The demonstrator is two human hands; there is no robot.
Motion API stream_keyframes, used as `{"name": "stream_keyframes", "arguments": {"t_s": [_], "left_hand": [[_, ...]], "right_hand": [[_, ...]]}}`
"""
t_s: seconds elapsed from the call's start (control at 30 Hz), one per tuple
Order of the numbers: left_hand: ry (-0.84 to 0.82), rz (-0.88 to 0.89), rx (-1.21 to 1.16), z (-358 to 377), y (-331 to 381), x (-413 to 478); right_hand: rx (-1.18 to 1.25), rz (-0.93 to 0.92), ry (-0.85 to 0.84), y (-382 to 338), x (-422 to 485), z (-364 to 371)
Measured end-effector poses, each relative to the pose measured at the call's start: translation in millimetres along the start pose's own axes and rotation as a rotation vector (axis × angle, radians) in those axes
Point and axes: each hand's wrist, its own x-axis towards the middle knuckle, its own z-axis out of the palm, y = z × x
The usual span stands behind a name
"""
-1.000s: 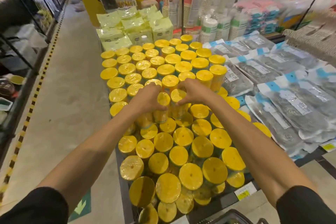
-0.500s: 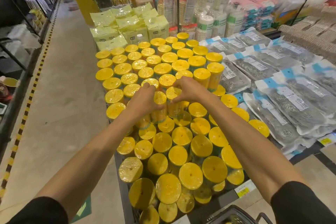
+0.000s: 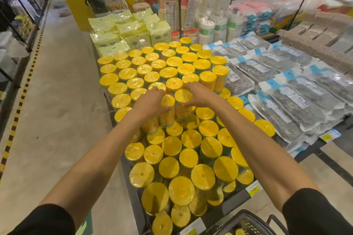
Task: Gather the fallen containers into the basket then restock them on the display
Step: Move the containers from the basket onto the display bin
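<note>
Two cans stand side by side in the middle of the display (image 3: 229,204), on top of the lower layer and against the front of the taller block behind. The left can (image 3: 167,108) and right can (image 3: 183,101) touch each other and are upright or nearly so. The left hand (image 3: 150,103) has its fingers curled round the outer side of the left can, and the right hand (image 3: 198,95) wraps the right can with the thumb on its near face. The hands seem to squeeze the pair together, probably so the cans seat squarely on the lids below and close up the second tier without a gap. This looks like the restocking part of the task, with these two being settled rather than lifted. Every can has a yellow lid and shiny wrap, so what is inside cannot be seen. The rest of the stock (image 3: 191,139) fills the table in tight rows, the near ones one layer lower and some at the front edge leaning. The basket (image 3: 246,219) shows at the bottom edge, only partly in view, and a couple of yellow lids (image 3: 239,232) in it suggest more cans are left to place. Grey packets (image 3: 286,107) lie just right of the cans, and pale yellow packs (image 3: 122,34) stand behind.
</note>
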Motion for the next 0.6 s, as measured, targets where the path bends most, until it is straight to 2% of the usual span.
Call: {"name": "stream_keyframes", "arguments": {"t_s": [0.3,0.43,0.6], "left_hand": [[0.046,0.249,0.07,-11.6,25.6,-31.5],[0.002,0.37,0.165,0.3,42.8,-54.4],[-0.095,0.557,0.332,18.5,63.7,-83.1]], "right_hand": [[-0.111,0.099,0.032,-6.2,-85.1,-7.7],[-0.208,0.263,0.014,-16.3,-136.5,0.9],[-0.211,0.445,0.03,-25.4,-217.7,33.1]]}}
